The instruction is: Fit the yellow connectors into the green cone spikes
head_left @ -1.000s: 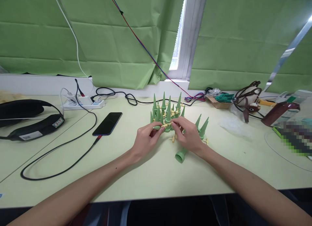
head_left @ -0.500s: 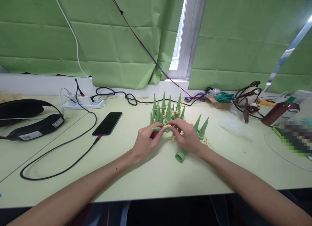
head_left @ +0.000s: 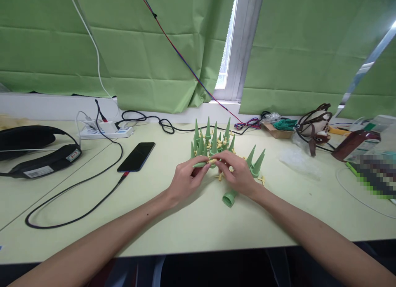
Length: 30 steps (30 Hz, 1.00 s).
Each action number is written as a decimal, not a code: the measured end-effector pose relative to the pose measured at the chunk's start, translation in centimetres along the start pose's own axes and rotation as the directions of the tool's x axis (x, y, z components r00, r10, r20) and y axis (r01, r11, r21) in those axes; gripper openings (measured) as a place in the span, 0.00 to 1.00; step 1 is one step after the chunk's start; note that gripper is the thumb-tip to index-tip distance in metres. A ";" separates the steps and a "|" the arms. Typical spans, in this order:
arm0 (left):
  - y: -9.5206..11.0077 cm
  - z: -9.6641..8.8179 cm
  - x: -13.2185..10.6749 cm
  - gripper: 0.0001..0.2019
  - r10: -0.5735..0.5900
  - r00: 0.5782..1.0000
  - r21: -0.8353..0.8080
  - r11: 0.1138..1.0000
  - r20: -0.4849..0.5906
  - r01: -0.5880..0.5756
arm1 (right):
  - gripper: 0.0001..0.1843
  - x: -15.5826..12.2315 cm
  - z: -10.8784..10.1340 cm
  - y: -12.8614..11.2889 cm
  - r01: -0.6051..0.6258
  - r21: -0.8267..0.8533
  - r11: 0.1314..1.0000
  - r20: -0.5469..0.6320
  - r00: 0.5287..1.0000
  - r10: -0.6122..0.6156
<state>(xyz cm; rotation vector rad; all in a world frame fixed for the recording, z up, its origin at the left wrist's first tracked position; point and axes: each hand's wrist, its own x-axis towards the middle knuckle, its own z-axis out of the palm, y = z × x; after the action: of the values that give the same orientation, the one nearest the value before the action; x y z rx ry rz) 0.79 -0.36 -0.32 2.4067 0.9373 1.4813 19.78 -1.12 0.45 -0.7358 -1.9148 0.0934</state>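
My left hand (head_left: 189, 176) pinches a green plant watering spike (head_left: 199, 165), its pointed end lying to the left. At the spike's other end is a small yellow valve (head_left: 212, 161), gripped by the fingertips of my right hand (head_left: 237, 171). The fingers partly hide where the two parts meet. Behind my hands, several green watering spikes (head_left: 214, 142) stand points up, with yellow valves among them. Two more spikes (head_left: 256, 165) stand just beyond my right hand, near a loose yellow valve (head_left: 261, 180). Below my right hand lies a green piece with a round threaded opening (head_left: 228, 199).
A black phone (head_left: 136, 157) on a charging cable lies to the left, near a power strip (head_left: 107, 132) and a black headset-like device (head_left: 46, 161). On the right are clear plastic film (head_left: 298, 161), a small cardboard box (head_left: 276, 130) and a brown bottle (head_left: 355, 144).
My fingers have shifted slightly around the yellow valve, and the spike's tip has moved a little. The other things stay put.
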 end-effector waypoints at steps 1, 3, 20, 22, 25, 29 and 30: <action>0.0 0.0 0.0 0.09 0.014 1.000 0.000 1.000 0.000 -0.014 | 0.08 0.0 0.0 0.0 -0.003 -0.001 1.000 -0.003 1.000 0.003; -0.2 0.1 -0.1 0.09 0.046 0.999 0.009 0.999 -0.005 -0.046 | 0.07 -0.1 0.0 0.0 -0.012 -0.004 1.000 -0.003 1.000 0.012; -0.4 0.1 -0.2 0.07 0.183 0.982 0.065 0.981 -0.037 -0.181 | 0.13 0.0 -0.1 -0.3 -0.084 -0.016 0.996 0.015 0.996 0.084; -0.3 0.1 -0.2 0.07 0.191 0.981 0.051 0.981 -0.035 -0.189 | 0.14 0.0 -0.1 -0.3 -0.089 -0.021 0.996 0.012 0.996 0.090; -0.3 0.1 -0.2 0.07 0.191 0.981 0.053 0.980 -0.019 -0.190 | 0.18 0.1 0.0 -0.3 -0.105 -0.025 0.994 0.019 0.994 0.106; -0.1 0.0 -0.1 0.07 0.201 0.980 0.073 0.977 -0.012 -0.200 | 0.23 0.1 0.0 -0.2 -0.129 -0.039 0.991 0.026 0.991 0.130; 0.0 0.0 -0.1 0.07 0.206 0.978 0.072 0.976 -0.012 -0.205 | 0.25 0.1 0.1 -0.2 -0.130 -0.041 0.991 0.027 0.991 0.131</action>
<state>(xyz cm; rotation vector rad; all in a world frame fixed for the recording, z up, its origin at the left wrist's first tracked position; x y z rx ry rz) 0.77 -0.41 -0.45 2.6132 0.7756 1.5660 19.63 -1.17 0.56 -0.8907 -1.9002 0.1491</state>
